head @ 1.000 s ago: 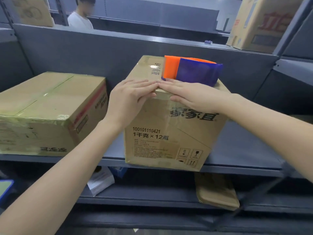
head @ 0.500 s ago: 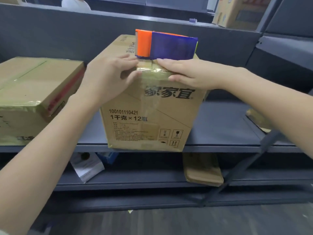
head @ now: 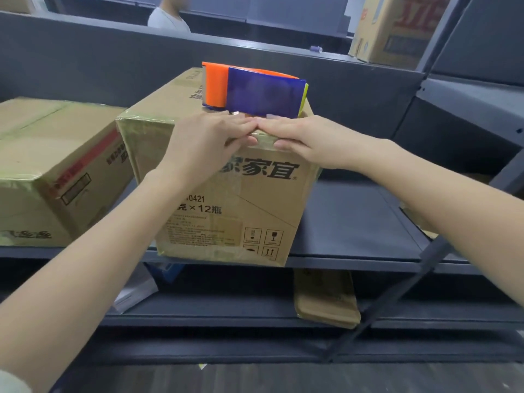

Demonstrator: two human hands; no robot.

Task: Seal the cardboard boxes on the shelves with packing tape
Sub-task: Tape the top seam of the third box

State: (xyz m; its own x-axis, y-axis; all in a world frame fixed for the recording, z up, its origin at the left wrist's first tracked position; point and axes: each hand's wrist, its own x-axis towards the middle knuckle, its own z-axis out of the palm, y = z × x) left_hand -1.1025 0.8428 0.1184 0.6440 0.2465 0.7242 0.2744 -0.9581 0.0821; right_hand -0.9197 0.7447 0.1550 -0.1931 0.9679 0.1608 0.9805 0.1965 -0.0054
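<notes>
Head view: your left hand (head: 207, 137) and right hand (head: 306, 140) lay flat, fingertips meeting, pressing the top front edge of the box (head: 241, 211) at the shelf (head: 354, 222) lip. Shelf room lay right; second box (head: 56, 154) just beside left. Tape dispenser (head: 255, 90) sat on top behind, base hidden by fingers.

Matt cardboard box (head: 241, 205), glossy tape (head: 147, 127)

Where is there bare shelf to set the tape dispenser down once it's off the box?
Best: the bare shelf right of the centre box, up to the diagonal brace. The gap between it and the left box is narrow. The centre box's top is crowded: tape dispenser plus left hand and right hand at its front edge.
</notes>
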